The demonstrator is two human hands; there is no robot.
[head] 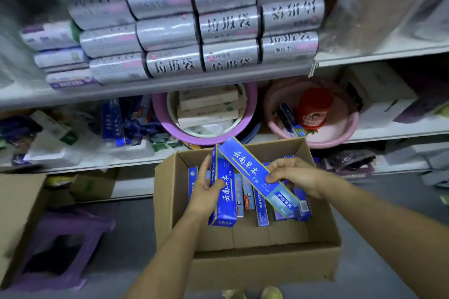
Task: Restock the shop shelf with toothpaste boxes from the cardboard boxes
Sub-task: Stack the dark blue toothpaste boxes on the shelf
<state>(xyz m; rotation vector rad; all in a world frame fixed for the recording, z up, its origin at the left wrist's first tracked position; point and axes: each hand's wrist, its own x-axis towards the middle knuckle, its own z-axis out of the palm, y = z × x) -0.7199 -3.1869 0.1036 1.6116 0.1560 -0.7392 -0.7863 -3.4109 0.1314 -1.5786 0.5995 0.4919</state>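
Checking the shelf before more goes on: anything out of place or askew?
Yes. On the lower shelf, left of the purple basin, blue toothpaste boxes lie jumbled at odd angles among loose white bags, not in rows.

Glossy toothpaste boxes point(257, 172), matt cardboard carton point(264, 264)

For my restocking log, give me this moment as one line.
stage: picking stock; left hand: grips long blue toothpaste box; right hand: holds second blue toothpaste box, tilted; source: open brown cardboard box, more blue boxes inside
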